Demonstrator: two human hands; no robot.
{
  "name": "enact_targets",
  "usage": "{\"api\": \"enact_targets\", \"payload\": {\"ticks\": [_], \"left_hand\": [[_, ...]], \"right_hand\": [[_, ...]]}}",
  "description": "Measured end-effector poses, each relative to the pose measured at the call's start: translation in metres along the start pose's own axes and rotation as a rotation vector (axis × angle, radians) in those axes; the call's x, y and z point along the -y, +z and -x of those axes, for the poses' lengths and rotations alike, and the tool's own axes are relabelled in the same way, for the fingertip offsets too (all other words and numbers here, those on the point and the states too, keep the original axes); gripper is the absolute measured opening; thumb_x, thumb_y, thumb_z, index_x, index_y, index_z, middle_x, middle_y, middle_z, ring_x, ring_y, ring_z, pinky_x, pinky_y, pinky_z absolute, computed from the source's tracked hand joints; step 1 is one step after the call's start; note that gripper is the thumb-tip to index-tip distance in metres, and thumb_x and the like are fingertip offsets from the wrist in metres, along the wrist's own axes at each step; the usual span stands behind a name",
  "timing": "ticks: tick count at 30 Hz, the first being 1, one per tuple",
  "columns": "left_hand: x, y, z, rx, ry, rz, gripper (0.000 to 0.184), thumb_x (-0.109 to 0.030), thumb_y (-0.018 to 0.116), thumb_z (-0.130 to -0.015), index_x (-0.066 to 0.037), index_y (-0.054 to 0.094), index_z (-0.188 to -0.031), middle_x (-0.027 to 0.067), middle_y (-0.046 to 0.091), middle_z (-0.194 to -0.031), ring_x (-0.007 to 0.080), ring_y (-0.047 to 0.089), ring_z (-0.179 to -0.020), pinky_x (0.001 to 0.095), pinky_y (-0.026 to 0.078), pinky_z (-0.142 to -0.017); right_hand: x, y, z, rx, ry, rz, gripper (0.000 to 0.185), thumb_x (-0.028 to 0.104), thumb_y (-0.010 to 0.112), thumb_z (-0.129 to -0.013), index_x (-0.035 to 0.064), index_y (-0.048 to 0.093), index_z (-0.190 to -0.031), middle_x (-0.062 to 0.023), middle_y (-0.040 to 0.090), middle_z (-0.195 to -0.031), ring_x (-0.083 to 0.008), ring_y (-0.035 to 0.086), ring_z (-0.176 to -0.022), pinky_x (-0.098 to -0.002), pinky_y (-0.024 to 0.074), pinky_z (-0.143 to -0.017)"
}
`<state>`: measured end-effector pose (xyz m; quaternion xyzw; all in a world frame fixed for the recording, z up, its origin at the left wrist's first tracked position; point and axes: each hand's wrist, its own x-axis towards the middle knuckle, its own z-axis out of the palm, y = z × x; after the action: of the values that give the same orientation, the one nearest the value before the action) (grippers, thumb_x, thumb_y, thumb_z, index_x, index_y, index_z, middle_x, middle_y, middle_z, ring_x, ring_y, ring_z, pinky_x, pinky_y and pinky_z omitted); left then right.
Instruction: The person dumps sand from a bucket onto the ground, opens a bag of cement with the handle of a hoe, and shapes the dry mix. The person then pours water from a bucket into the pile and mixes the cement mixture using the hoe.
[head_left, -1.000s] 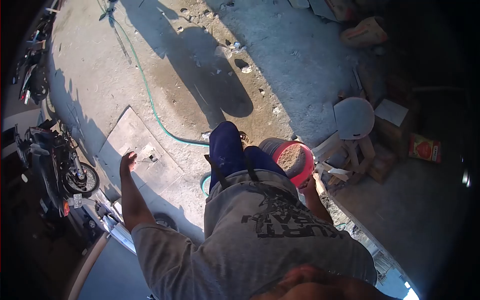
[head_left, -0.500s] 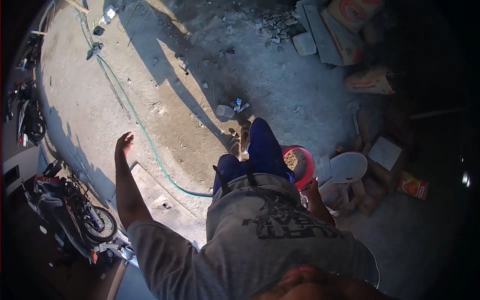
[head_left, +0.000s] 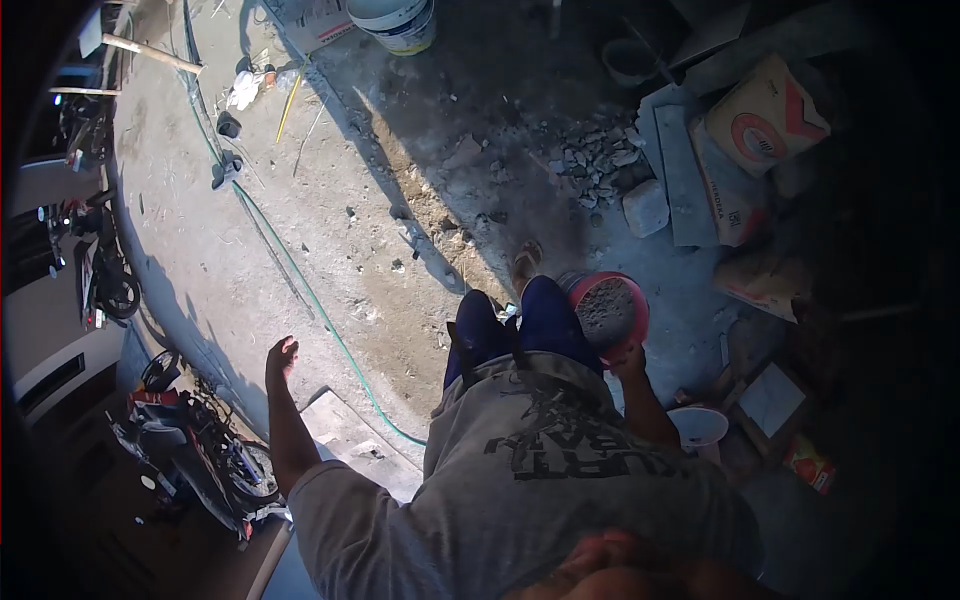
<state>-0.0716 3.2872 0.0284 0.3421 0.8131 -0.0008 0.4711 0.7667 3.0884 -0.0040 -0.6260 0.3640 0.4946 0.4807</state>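
Observation:
My right hand [head_left: 627, 358] grips the near rim or handle of a red bucket [head_left: 641, 312], which hangs beside my right thigh. Grey, grainy material like sand or mortar [head_left: 606, 310] fills much of the bucket. How the fingers wrap around the bucket is partly hidden. Out to the left, my left hand [head_left: 284, 356] hangs free over the ground with loosely bent, slightly parted fingers and nothing in it. A green hose [head_left: 318, 310] runs along the ground to the right of that hand.
Paper sacks [head_left: 762, 118], a pale block [head_left: 646, 208] and rubble [head_left: 600, 160] lie ahead right. A white bucket [head_left: 408, 28] stands far ahead. Motorcycles [head_left: 195, 450] are parked left. A round white lid or basin [head_left: 699, 427] sits at right, near a framed panel [head_left: 773, 402].
I have stepped forward, so the sacks, block and rubble appear nearer and a white bucket has come into view ahead. The red bucket has travelled along in my right hand.

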Motion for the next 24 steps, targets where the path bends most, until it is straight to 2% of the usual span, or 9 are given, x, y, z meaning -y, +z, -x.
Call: {"api": "enact_targets", "payload": {"ticks": [4,6,10,14,15,19,22,23,24], "left_hand": [[-0.104,0.025,0.032,0.186,-0.234,-0.043,0.053,-0.040,0.064,-0.089,-0.021,0.050,-0.136,0.0062,0.057,-0.131,0.0284,0.062,-0.107,0.0502,0.045,-0.088],[-0.153,0.033,0.022,0.227,-0.210,-0.029,0.053,-0.039,0.064,-0.089,-0.021,0.049,-0.137,0.0072,0.057,-0.131,0.0281,0.062,-0.107,0.0498,0.045,-0.089],[-0.208,0.056,-0.076,0.274,-0.008,0.127,0.052,-0.035,0.062,-0.091,-0.018,0.048,-0.138,0.0090,0.058,-0.130,0.0308,0.061,-0.109,0.0493,0.046,-0.089],[-0.295,0.072,-0.134,0.196,0.102,0.305,0.052,-0.031,0.061,-0.092,-0.017,0.046,-0.139,0.0071,0.059,-0.128,0.0270,0.061,-0.110,0.0440,0.046,-0.086],[-0.340,0.069,-0.122,0.168,0.097,0.460,0.050,-0.025,0.065,-0.091,-0.002,0.050,-0.133,0.0084,0.062,-0.119,0.0128,0.060,-0.093,0.0269,0.048,-0.078],[-0.421,0.081,-0.133,0.230,0.013,0.529,0.058,-0.035,0.067,-0.089,-0.015,0.046,-0.139,0.0044,0.059,-0.127,0.0194,0.062,-0.102,0.0251,0.041,-0.067],[-0.453,0.104,-0.148,0.285,-0.043,0.437,0.061,-0.034,0.067,-0.088,-0.008,0.046,-0.139,0.0113,0.057,-0.131,0.0239,0.063,-0.102,0.0307,0.049,-0.075],[-0.455,0.117,-0.163,0.302,-0.064,0.306,0.052,-0.033,0.060,-0.093,-0.013,0.046,-0.139,0.0085,0.057,-0.131,0.0237,0.062,-0.107,0.0400,0.047,-0.083],[-0.472,0.121,-0.166,0.311,-0.087,0.219,0.053,-0.036,0.060,-0.092,-0.012,0.047,-0.138,0.0102,0.059,-0.128,0.0239,0.064,-0.103,0.0381,0.048,-0.078]], "right_hand": [[0.035,0.124,0.004,-0.030,-0.074,-0.034,0.026,0.029,0.058,-0.087,0.0193,0.042,-0.068,0.0040,0.037,-0.053,-0.0118,0.031,-0.040,-0.0282,0.0289,-0.041],[0.060,0.192,0.013,0.017,-0.105,0.003,0.029,0.029,0.059,-0.086,0.0197,0.040,-0.067,0.0036,0.034,-0.050,-0.0123,0.031,-0.039,-0.0280,0.0276,-0.040],[0.095,0.329,0.026,0.082,-0.139,0.117,0.028,0.028,0.058,-0.086,0.0187,0.041,-0.066,0.0022,0.029,-0.045,-0.0130,0.030,-0.038,-0.0296,0.0276,-0.040],[0.111,0.463,0.040,0.101,-0.138,0.259,0.028,0.028,0.057,-0.087,0.0182,0.040,-0.066,0.0020,0.030,-0.045,-0.0131,0.031,-0.037,-0.0305,0.0274,-0.038],[0.115,0.497,0.044,0.106,-0.133,0.304,0.029,0.027,0.058,-0.087,0.0180,0.040,-0.065,0.0023,0.030,-0.045,-0.0128,0.033,-0.037,-0.0307,0.0271,-0.037],[0.114,0.600,0.041,0.177,-0.102,0.431,0.028,0.023,0.061,-0.085,0.0179,0.041,-0.065,0.0040,0.032,-0.047,-0.0108,0.032,-0.034,-0.0289,0.0232,-0.035],[0.116,0.671,0.050,0.175,-0.079,0.598,0.027,0.022,0.061,-0.084,0.0176,0.044,-0.063,0.0040,0.036,-0.048,-0.0101,0.032,-0.033,-0.0281,0.0233,-0.034],[0.118,0.693,0.043,0.226,-0.065,0.642,0.028,0.023,0.061,-0.084,0.0178,0.044,-0.063,0.0039,0.036,-0.048,-0.0103,0.032,-0.033,-0.0286,0.0238,-0.034],[0.120,0.712,0.035,0.277,-0.050,0.683,0.030,0.024,0.061,-0.085,0.0179,0.043,-0.062,0.0039,0.036,-0.047,-0.0104,0.033,-0.034,-0.0291,0.0243,-0.035]]}}
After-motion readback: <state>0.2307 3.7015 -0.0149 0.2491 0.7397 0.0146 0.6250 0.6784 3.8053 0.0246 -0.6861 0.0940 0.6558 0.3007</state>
